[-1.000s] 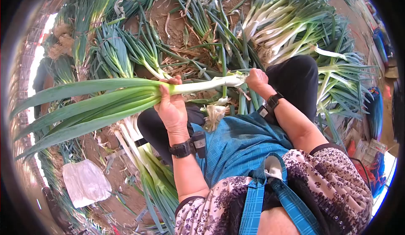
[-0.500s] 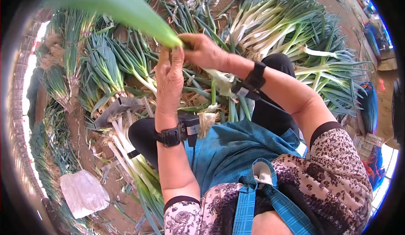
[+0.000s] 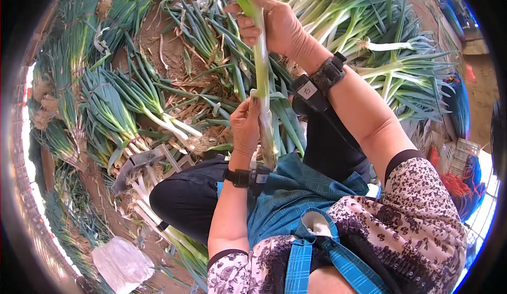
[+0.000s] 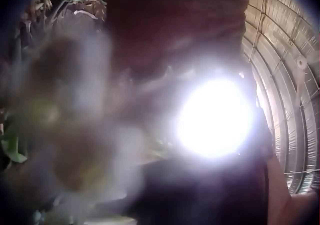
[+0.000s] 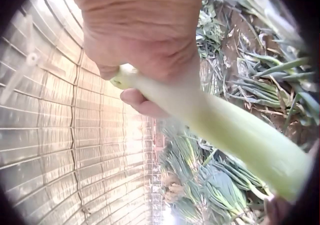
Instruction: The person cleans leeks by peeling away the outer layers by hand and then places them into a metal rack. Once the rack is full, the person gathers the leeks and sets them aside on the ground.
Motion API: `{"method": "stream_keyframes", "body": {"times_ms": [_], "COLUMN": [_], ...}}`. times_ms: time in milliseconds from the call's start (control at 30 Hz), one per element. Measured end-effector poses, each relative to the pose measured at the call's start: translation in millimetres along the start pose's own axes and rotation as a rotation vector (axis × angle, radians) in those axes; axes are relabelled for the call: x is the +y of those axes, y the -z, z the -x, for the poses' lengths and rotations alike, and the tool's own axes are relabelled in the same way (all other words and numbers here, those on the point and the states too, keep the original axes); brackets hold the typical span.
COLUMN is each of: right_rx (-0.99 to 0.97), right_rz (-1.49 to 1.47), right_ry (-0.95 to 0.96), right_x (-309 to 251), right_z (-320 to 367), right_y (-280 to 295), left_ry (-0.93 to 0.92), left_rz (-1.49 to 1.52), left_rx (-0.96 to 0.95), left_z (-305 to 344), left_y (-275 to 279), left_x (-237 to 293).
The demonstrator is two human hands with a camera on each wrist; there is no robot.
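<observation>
One leek (image 3: 261, 64) in right fingers (image 3: 250, 32)

Bright light fills the head view, crisp centrally, bowed and black-rimmed outside, blown out at nine and four o'clock. The left wrist view is dim and smeared, glare (image 4: 215, 119) flaring toward three; right wrist: hazy stalk (image 5: 227, 124), washed-out sheeting (image 5: 55, 120) at nine.

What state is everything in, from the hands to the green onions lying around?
Right hand: gripping the held onion just below its leaves
Left hand: fingers curled at its lower stalk
Held onion: leaves still attached
Onion bundle: tied, lying at left
Onion heap: piled at right
White sheet: crumpled, on the ground
</observation>
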State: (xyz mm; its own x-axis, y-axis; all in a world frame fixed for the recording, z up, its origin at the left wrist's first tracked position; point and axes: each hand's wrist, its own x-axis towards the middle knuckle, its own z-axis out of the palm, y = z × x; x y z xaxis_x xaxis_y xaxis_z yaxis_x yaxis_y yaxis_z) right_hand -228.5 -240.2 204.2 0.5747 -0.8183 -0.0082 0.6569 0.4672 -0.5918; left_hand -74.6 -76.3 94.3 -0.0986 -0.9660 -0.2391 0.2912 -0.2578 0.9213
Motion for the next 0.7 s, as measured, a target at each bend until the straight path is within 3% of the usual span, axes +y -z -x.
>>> {"method": "stream_keyframes", "body": {"times_ms": [167,267,300,367,400,467,500,567,600,633,700], "right_rx": [0.052,0.169,0.182,0.194,0.25,0.304,0.378,0.442,0.495,0.552,0.503], "right_rz": [-0.052,-0.058,-0.073,-0.091,-0.083,-0.08,-0.051,-0.027,0.019,0.064,0.036], "right_ry": [0.031,0.026,0.037,0.051,0.05,0.054,0.062,0.075,0.101,0.126,0.108], "right_x": [-16,-22,-25,-28,-29,-30,-29,-30,-35,-35,-33], "right_z": [1,6,6,7,8,10,11,6,1,-2,2], "right_y": [20,27,31,33,33,32,31,30,33,38,36], "left_ry": [-0.095,0.076,0.077,-0.039,-0.037,-0.236,-0.237,-0.268,-0.414,-0.413,-0.497], "left_rz": [0.004,0.605,0.6,0.573,0.567,-0.35,-0.357,-0.838,-0.957,-0.964,-1.372], "left_rx": [0.162,0.205,0.205,-0.022,-0.023,0.083,0.082,0.078,0.089,0.086,0.023], "left_z": [1,5,4,0,2,12,19,31,32,34,37], "left_y": [-33,-50,-43,-20,-21,-23,-25,-34,-38,-37,-37], "left_x": [32,59,52,32,36,44,45,42,38,37,36]}}
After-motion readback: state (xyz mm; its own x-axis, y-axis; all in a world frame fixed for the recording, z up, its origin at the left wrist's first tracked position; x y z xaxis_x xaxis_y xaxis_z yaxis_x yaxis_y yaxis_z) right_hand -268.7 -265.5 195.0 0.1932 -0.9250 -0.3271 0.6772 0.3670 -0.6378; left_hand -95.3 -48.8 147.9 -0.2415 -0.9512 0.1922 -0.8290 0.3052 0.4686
